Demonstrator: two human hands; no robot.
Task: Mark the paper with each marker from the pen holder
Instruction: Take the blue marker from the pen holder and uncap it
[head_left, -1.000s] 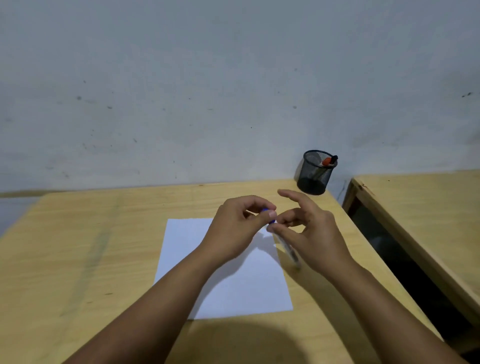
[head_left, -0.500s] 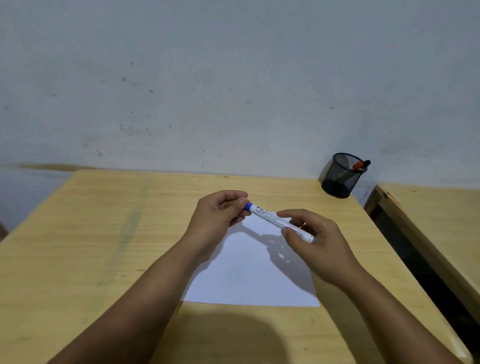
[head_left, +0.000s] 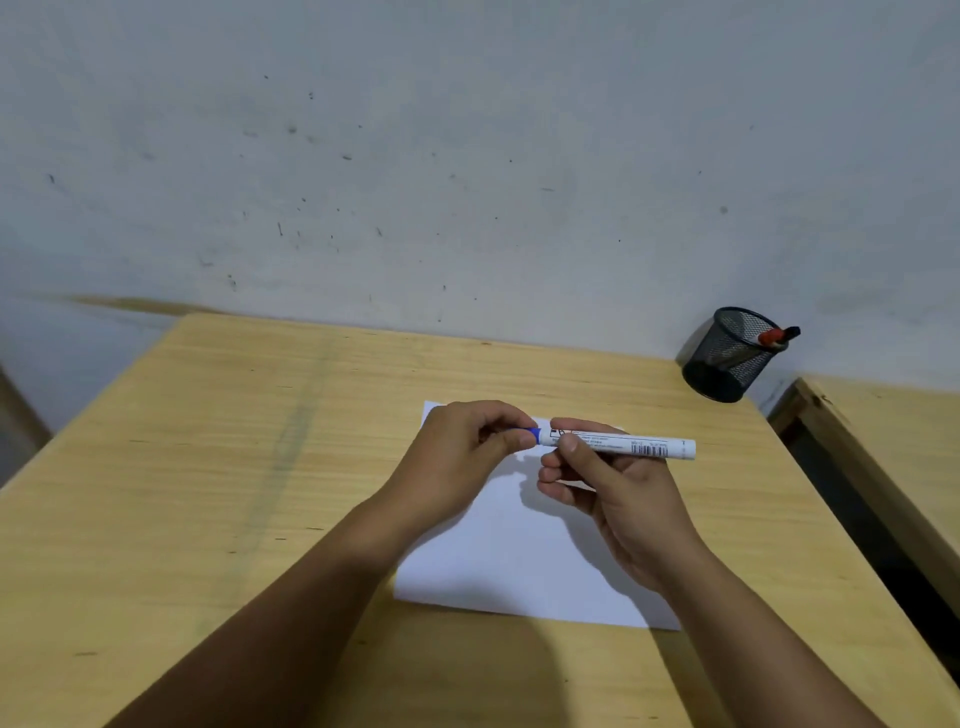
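Observation:
A white marker (head_left: 623, 445) with a blue cap (head_left: 525, 433) lies level above a white sheet of paper (head_left: 519, 561) on the wooden table (head_left: 234, 467). My right hand (head_left: 618, 499) grips the marker's barrel. My left hand (head_left: 462, 457) pinches the blue cap, which still sits on the barrel's left end. A black mesh pen holder (head_left: 727, 358) stands at the table's far right corner with a red marker (head_left: 774, 338) and a dark-tipped one leaning out of it.
A stained pale wall rises right behind the table. A second wooden table (head_left: 893, 447) stands to the right, with a dark gap between the two. The paper lies right of the table's middle.
The marker has turned from pointing toward me to lying level, its barrel now sticking out to the right. The view has shifted, so the holder sits further right.

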